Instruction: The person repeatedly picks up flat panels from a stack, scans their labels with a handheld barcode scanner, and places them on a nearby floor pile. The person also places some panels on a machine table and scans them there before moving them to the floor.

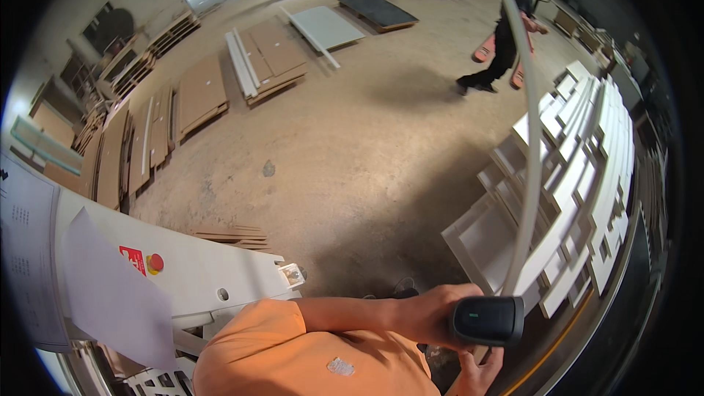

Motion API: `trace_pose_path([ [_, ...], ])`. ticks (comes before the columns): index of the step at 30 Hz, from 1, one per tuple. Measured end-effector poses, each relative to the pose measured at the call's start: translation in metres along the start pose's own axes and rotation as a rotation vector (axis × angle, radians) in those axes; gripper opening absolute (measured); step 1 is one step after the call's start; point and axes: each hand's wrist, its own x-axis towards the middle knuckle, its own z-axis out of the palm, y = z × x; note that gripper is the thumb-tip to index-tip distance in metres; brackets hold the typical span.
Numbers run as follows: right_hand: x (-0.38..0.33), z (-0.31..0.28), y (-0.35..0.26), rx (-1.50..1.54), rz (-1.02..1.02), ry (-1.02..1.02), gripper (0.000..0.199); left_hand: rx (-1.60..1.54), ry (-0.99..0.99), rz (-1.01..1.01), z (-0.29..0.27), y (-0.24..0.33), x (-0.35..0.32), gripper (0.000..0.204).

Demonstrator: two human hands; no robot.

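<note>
My left hand (433, 313) reaches across from the orange sleeve and is closed around a black handheld scanner (488, 320) with a small green light on top. The scanner hides most of its fingers. Just below, near the lower edge, my right hand (478, 375) has its thumb and fingers curled toward each other. A small brownish thing seems to sit between them, but I cannot make it out. A pale, thick cable or tube (529, 198) rises from beside the scanner and bends up past the top edge.
White frame-like panels (579, 183) are stacked at right, beside a dark conveyor edge (609, 315). At left stands a white machine with a red stop button (155, 263) and a hanging paper sheet (117, 286). Brown boards (202, 92) lie beyond. Another person (506, 33) walks near a red pallet truck (484, 48).
</note>
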Motion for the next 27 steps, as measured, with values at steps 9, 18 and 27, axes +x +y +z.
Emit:
trace_pose_path([
  [9,0.158,0.240,0.088,-0.864,-0.337,-0.638,0.049,-0.200,0.877,-0.618,-0.250,-0.103,-0.070,0.025],
  [18,0.293,0.488,0.085,-1.001,-0.396,-1.056,0.053,-0.251,1.494,-0.657,-0.516,-0.103,-0.149,0.028],
  [27,0.434,0.652,0.111,-1.242,-0.402,-1.172,0.040,-0.402,1.464,0.083,-0.765,-0.061,-0.216,0.024],
])
